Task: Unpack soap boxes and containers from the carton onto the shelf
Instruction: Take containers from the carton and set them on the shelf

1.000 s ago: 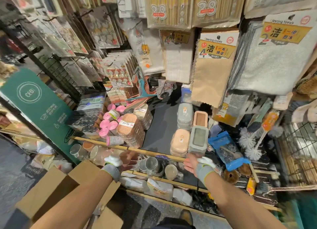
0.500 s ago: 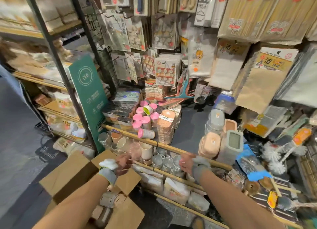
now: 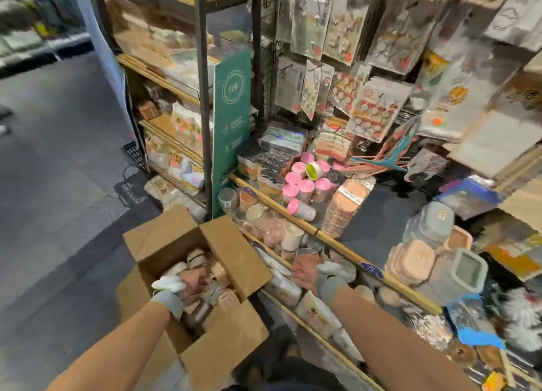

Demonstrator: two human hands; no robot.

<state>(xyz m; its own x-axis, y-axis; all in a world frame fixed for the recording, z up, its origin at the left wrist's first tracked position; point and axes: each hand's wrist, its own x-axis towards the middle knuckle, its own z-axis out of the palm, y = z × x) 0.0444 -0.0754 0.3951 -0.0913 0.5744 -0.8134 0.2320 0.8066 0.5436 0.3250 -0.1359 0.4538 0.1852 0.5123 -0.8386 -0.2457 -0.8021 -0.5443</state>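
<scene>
An open brown carton [image 3: 231, 252] stands on the floor at lower left, with several wrapped soap boxes [image 3: 218, 298] inside. My left hand [image 3: 190, 285], in a rolled-back grey glove, reaches down into the carton among the boxes; blur hides whether its fingers grip one. My right hand [image 3: 306, 270] hovers empty with loose fingers in front of the lower shelf rail. On the dark shelf [image 3: 378, 238] at the right stand stacked soap boxes in peach [image 3: 410, 261] and grey [image 3: 431, 223], and a grey container with a window lid [image 3: 465, 272].
Pink-lidded jars [image 3: 302, 182] and a stack of tan lids [image 3: 346, 206] crowd the shelf's left part. Cups [image 3: 255, 211] fill the tier below the wooden rail [image 3: 293, 217]. A green sign [image 3: 231, 126] and a black post [image 3: 202, 97] rise behind the carton. Grey aisle floor [image 3: 58, 185] lies left.
My view has swung left and down toward the carton. My left hand has dropped into the carton. My right hand has drawn back from the grey container on the shelf.
</scene>
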